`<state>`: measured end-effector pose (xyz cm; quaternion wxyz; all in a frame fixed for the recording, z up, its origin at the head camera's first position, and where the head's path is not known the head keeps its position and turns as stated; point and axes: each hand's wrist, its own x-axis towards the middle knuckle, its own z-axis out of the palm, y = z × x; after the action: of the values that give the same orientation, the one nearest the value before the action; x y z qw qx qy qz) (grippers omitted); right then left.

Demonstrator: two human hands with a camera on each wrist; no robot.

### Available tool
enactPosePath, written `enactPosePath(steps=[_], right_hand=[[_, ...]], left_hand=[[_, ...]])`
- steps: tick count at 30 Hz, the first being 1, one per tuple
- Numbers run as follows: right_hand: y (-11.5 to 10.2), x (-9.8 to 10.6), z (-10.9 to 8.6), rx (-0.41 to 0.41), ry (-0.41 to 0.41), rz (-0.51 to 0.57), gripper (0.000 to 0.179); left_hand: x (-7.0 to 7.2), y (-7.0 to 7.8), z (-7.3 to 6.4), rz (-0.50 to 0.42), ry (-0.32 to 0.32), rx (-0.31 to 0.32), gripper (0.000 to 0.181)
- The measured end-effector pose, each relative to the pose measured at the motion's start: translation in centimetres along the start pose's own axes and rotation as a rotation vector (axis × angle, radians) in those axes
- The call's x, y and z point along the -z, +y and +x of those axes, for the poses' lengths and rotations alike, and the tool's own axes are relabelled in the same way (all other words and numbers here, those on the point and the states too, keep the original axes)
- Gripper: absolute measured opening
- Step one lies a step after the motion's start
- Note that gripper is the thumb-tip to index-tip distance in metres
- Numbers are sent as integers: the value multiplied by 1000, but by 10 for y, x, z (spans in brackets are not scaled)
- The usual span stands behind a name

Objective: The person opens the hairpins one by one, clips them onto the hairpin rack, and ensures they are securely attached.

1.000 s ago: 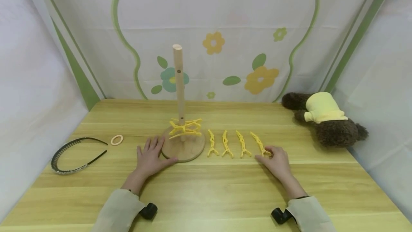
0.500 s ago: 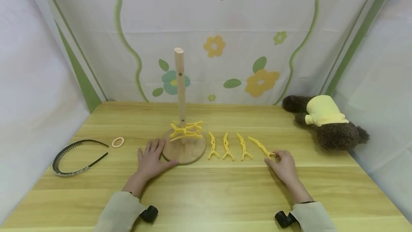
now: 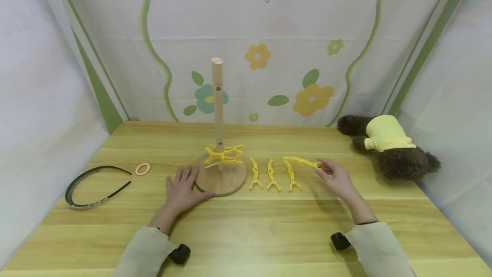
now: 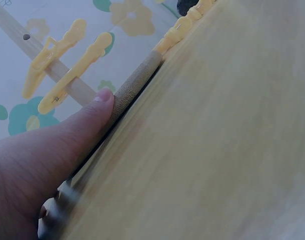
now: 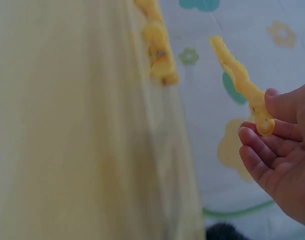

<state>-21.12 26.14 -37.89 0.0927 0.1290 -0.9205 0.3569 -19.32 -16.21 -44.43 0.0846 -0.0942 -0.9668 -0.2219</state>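
With twelve o'clock at the table's far side, the right hand point(image 3: 336, 178) pinches a yellow clip point(image 3: 301, 161) between thumb and fingers, clear of the table point(image 3: 246, 234). The clip's long axis runs nearly crosswise, its slim free tip pointing just past nine o'clock, its gripped end toward three. Below that tip, three more clips point(image 3: 271, 176) lie in a row, forked ends toward six, slim tips toward eleven or twelve. At their nine o'clock, the left hand point(image 3: 180, 194), fingers spread, touches the round base point(image 3: 215, 179) of a wooden stand.
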Motion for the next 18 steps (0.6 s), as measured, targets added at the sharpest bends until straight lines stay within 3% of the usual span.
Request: enactPosePath(steps=[11, 18], right_hand=[[-78, -35, 64, 200, -22, 43, 31], [-108, -54, 85, 236, -58, 82, 30]], left_hand=[[-1, 2, 0, 1, -15, 13, 100], [0, 0, 0, 13, -4, 4, 100]])
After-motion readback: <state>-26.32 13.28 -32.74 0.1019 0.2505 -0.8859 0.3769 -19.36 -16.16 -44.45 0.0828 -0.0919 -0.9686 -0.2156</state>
